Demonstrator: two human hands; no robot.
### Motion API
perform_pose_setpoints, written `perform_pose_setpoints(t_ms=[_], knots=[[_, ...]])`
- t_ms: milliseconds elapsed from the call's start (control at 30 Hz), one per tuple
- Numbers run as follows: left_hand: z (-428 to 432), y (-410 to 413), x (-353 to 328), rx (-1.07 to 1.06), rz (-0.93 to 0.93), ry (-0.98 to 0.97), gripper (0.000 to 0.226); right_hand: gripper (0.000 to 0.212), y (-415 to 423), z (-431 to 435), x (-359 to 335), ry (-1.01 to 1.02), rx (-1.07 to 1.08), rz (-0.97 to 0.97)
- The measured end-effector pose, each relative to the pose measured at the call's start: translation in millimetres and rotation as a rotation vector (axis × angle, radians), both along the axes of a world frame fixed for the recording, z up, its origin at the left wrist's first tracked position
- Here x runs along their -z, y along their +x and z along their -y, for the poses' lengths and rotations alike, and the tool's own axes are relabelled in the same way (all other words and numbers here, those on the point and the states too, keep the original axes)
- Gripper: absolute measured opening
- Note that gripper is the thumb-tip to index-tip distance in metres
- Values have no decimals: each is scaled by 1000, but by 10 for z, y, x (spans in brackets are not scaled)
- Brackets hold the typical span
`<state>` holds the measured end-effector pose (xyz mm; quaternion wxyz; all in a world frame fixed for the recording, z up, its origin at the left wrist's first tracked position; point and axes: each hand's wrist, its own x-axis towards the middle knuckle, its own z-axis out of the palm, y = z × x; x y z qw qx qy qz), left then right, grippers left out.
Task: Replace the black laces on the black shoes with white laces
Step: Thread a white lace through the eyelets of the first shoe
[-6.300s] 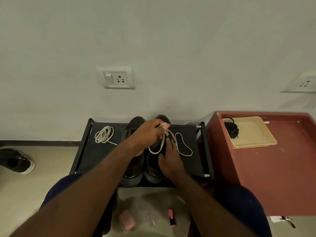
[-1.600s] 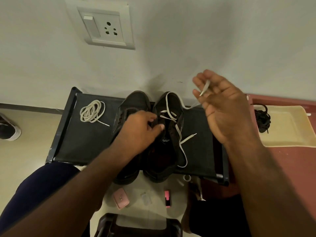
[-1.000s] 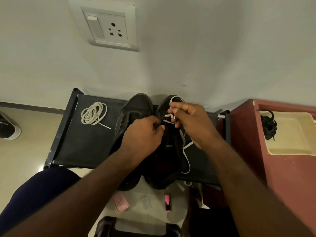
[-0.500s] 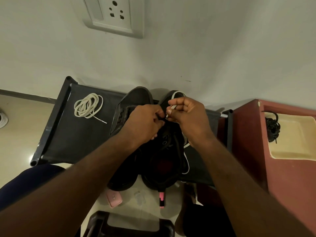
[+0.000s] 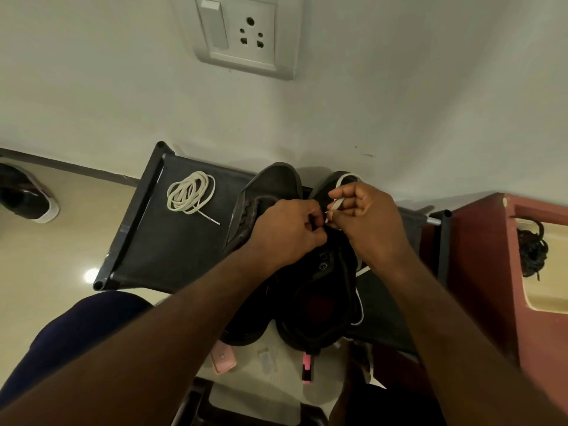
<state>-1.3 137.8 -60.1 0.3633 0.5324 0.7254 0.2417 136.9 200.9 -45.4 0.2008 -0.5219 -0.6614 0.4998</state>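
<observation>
Two black shoes stand side by side on a black rack (image 5: 147,241). The left shoe (image 5: 264,192) shows no lace. The right shoe (image 5: 319,305) carries a white lace (image 5: 358,305) that loops over its toe and trails down its right side. My right hand (image 5: 368,222) pinches the end of that white lace above the eyelets. My left hand (image 5: 285,232) grips the right shoe's upper edge at the eyelets, touching the right hand's fingertips. A second white lace (image 5: 190,192) lies coiled on the rack's left part. The laced rows under my hands are hidden.
A bundle of black laces (image 5: 531,253) lies in a cream tray (image 5: 541,299) on a red cabinet (image 5: 473,272) to the right. A wall socket (image 5: 246,35) is above. On the floor lie a pink case (image 5: 222,359), a pink-black pen (image 5: 306,365) and another shoe (image 5: 27,195) at far left.
My right hand swung in from the raised position on the right and met my left hand over the right shoe, holding the lace end. The camera moved closer and lower.
</observation>
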Motion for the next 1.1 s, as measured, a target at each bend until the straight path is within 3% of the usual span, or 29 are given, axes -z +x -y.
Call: perform_pose_setpoints(t_ms=[333, 533, 633, 767, 900, 1100], knots=[[52, -44, -24, -49, 123, 16, 5, 27, -34, 16, 24, 24, -43, 22], [195, 132, -160, -72, -165, -42, 25, 20, -7, -41, -3, 43, -123, 101], [197, 208, -170, -124, -273, -35, 28, 26, 0, -44, 4, 39, -112, 85], [156, 220, -161, -168, -315, -66, 27, 31, 15, -59, 20, -11, -67, 26], [104, 251, -160, -215, -329, -86, 25, 26, -4, -19, 45, 16, -72, 4], [130, 304, -138, -227, -368, -38, 18, 35, -24, -14, 100, 94, -45, 47]])
